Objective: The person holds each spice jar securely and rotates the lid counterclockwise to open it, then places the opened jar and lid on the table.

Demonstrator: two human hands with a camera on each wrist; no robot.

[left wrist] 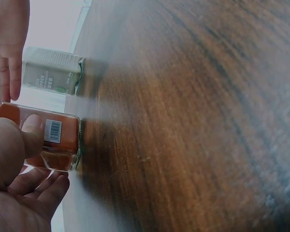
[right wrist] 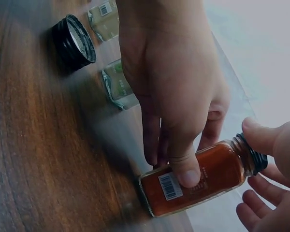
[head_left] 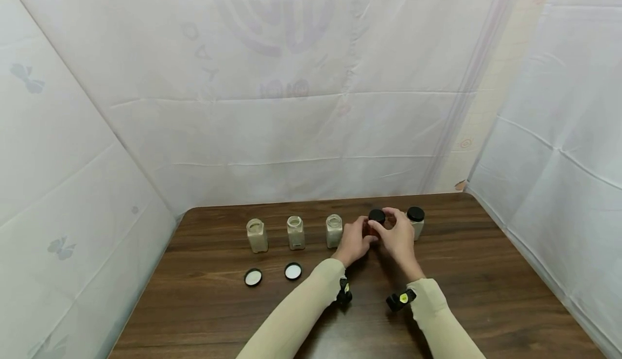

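Observation:
A glass spice jar of orange-red powder (right wrist: 217,166) is between my hands, toward the right side of the table. My left hand (head_left: 355,241) grips its body, the thumb lying beside a barcode label. On top of the jar is a black lid (head_left: 376,216), which my right hand (head_left: 399,238) holds between thumb and fingers. Whether the jar's base touches the table cannot be told. Just right of my right hand stands a jar of pale powder with a black lid (head_left: 415,214), partly covered by that hand.
Left of my hands stand three lidless glass jars of pale contents: the nearest jar (head_left: 333,232), a middle jar (head_left: 296,234) and the far-left jar (head_left: 257,236). Two black lids, one left (head_left: 253,277) and one right (head_left: 293,271), lie white-side up before them. White sheeting (head_left: 311,132) hangs behind the table.

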